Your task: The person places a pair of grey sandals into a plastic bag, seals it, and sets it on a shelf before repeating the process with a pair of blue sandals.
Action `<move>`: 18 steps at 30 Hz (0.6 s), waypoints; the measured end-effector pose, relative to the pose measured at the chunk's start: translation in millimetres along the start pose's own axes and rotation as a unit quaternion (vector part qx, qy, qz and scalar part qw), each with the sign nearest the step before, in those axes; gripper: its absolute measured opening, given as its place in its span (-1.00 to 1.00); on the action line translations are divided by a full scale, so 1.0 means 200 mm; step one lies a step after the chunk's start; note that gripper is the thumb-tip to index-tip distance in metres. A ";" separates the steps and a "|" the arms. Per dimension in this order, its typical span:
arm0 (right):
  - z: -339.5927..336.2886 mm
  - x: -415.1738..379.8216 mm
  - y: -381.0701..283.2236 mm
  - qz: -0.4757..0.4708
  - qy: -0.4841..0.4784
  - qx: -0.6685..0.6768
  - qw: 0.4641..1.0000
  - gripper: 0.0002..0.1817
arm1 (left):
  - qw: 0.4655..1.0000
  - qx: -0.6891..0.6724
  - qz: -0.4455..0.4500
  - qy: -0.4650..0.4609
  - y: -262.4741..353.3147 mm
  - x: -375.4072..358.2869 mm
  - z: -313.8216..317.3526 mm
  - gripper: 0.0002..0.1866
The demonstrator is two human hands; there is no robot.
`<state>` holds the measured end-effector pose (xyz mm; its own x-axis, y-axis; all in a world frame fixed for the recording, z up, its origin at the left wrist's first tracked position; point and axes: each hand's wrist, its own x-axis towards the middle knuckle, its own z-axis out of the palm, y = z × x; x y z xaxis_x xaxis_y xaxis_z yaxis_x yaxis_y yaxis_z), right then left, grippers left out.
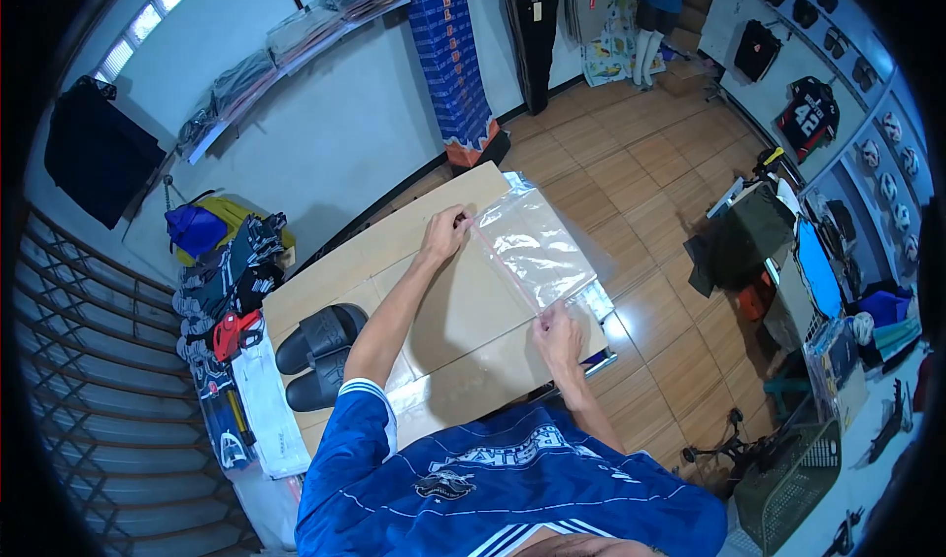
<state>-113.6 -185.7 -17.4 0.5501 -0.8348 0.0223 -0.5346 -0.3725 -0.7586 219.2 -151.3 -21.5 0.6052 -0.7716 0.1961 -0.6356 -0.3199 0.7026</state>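
A clear plastic bag [537,247] lies flat across the far right end of the cardboard-topped table [443,311]. My left hand [446,232] is closed at the bag's upper left corner, fingers pinching its edge. At the lower corner of the same edge, my right hand [558,334] has its fingers pressed together on the plastic. A pair of black slide sandals [320,345] rests side by side at the table's left end, beyond my left forearm.
A red tape dispenser [236,335] and white packets [268,409] lie left of the sandals. Folded clothes [232,262] are piled behind them. A patterned pillar [451,65] rises beyond the table. At the right are a green basket [788,488] and a goods-covered table.
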 end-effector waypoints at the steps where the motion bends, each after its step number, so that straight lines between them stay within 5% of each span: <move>1: 0.04 -0.03 -0.01 -0.003 -0.013 -0.006 1.000 -0.80 | 1.000 0.006 0.010 0.008 -0.04 -0.04 -0.03 -0.88; 18: 0.44 -0.53 -0.39 -0.034 -0.060 -0.070 0.995 -0.81 | 0.995 0.081 0.046 0.025 -0.35 -0.46 -0.45 -0.86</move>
<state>-74.3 -32.0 -16.9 0.6565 -0.7542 -0.0132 -0.5721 -0.4864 -0.6604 252.0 -8.3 -27.1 0.5613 -0.7745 0.2917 -0.7564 -0.3371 0.5606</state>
